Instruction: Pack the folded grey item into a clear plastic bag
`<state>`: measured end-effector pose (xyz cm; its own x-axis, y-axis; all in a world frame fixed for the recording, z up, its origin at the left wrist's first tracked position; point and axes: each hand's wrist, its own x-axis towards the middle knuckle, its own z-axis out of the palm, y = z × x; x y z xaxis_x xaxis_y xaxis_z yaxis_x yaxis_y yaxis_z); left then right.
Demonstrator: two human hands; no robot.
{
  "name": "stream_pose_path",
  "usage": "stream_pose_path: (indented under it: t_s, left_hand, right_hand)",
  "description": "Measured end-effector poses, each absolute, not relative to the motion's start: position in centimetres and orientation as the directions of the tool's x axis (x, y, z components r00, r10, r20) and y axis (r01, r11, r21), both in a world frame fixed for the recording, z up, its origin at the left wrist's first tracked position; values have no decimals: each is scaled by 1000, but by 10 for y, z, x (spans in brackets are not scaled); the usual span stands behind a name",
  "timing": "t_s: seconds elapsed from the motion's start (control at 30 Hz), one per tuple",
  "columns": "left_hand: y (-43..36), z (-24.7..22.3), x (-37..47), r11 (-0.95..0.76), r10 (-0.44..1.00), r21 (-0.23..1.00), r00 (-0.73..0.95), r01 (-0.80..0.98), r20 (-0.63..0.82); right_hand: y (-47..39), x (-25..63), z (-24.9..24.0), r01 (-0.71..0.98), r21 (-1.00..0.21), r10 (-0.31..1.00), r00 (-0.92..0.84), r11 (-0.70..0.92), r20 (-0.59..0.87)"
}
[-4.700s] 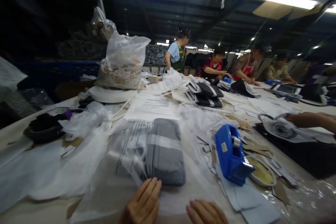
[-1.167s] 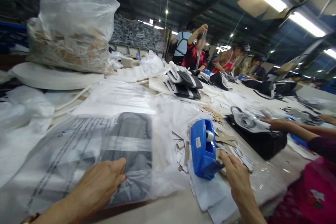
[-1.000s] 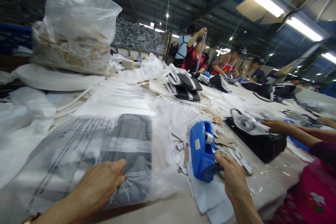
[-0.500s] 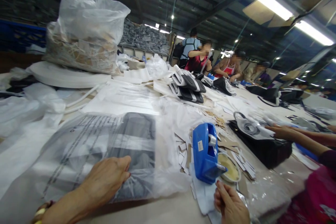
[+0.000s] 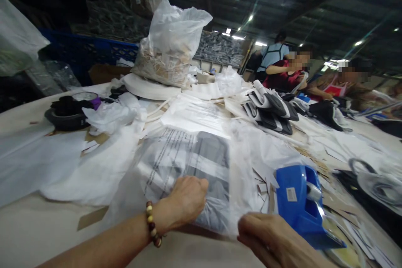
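A dark folded item lies inside a clear printed plastic bag (image 5: 157,155) on the table. My left hand (image 5: 188,197), with a beaded bracelet at the wrist, rests on the bag with its fingers curled in; what they hold, if anything, is hidden. At the bag's lower right corner is my right hand (image 5: 266,234), its fingers pinched together at the plastic edge, and what lies between them is too small to make out. Just right of that hand stands a blue tape dispenser (image 5: 290,207).
Behind the bag, a full plastic sack (image 5: 169,50) stands on a round white stack (image 5: 147,88). Black-and-white folded pieces (image 5: 270,111) lie at the back right. A black bowl (image 5: 67,119) sits at left. People work across the table.
The view has swung left, so the things appear further right. My right hand has moved from in front of the tape dispenser to the bag's right corner. My left hand remains on the bag.
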<state>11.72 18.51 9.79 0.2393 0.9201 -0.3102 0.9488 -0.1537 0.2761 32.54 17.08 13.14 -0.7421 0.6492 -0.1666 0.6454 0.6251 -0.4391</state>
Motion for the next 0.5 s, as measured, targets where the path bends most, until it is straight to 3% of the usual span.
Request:
stream_pose_path:
  t_s: [0.13, 0.27, 0.4, 0.5]
  left_hand:
    - [185, 96, 116, -147, 921, 305, 243, 941, -306]
    - [186, 94, 116, -139, 919, 330, 246, 934, -309]
    - [188, 96, 116, -135, 909, 353, 258, 926, -328]
    - [187, 95, 114, -142, 911, 361, 264, 922, -317]
  right_hand:
    - [213, 287, 119, 638, -314, 568, -770, 703, -291]
    - [242, 266, 101, 688, -363, 566, -724, 628, -394]
    - [263, 269, 95, 787, -355, 671, -617, 505, -411]
    - [258, 283, 92, 866, -270, 812, -493, 421, -314]
